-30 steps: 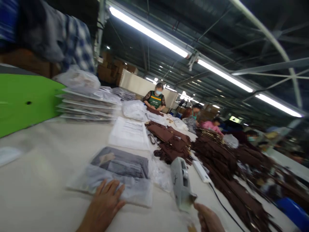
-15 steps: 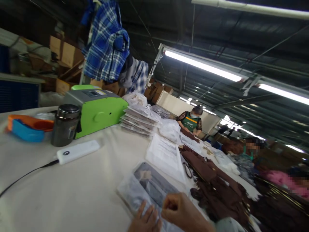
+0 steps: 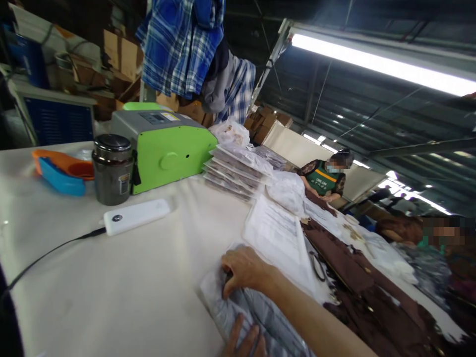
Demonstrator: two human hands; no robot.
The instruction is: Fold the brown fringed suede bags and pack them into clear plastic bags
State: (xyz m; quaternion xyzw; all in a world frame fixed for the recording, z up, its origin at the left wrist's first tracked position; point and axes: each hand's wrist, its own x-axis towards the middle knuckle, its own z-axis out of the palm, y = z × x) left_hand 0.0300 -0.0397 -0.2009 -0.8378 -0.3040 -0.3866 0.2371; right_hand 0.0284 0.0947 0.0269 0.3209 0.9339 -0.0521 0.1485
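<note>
A folded grey garment in a clear plastic bag (image 3: 256, 312) lies on the white table (image 3: 130, 287) near the front edge. My right hand (image 3: 241, 270) reaches in from the lower right, its fingers curled over the bag's far end and gripping it. Only the fingers of my left hand (image 3: 245, 342) show at the bottom edge; they lie flat and apart on the near part of the same bag.
On the table's left stand a green machine (image 3: 167, 144), a dark jar (image 3: 111, 171), a white power bank (image 3: 136, 215) with its cable, and an orange-and-blue tray (image 3: 61, 171). Behind are stacked bagged garments (image 3: 238, 168) and a printed sheet (image 3: 275, 233); to the right, brown garments (image 3: 357, 277) and seated co-workers (image 3: 323, 176).
The view has swung left, bringing the green machine and jar into sight. My right hand has moved from a raised loose fist down onto the bag's far end.
</note>
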